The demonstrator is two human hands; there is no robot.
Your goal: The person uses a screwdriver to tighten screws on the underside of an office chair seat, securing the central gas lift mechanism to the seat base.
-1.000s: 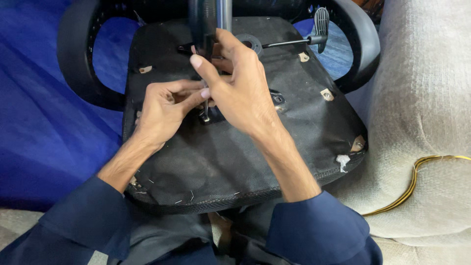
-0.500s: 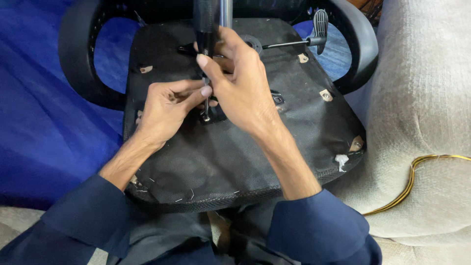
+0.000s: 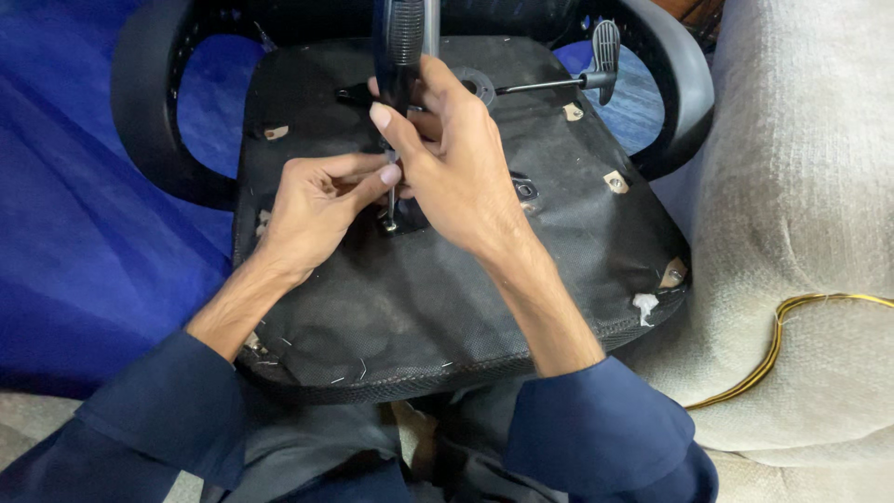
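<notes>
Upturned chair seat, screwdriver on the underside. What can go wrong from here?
1. The left hand pinches right at the screwdriver tip by the mounting plate; a slip may jab its fingers.
2. The seat underside seems propped on the lap, so it may shift under pressure from the right hand.

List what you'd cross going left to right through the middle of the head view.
Blue sheet → left armrest → left hand → right hand → torn seat underside → beige cushion.
</notes>
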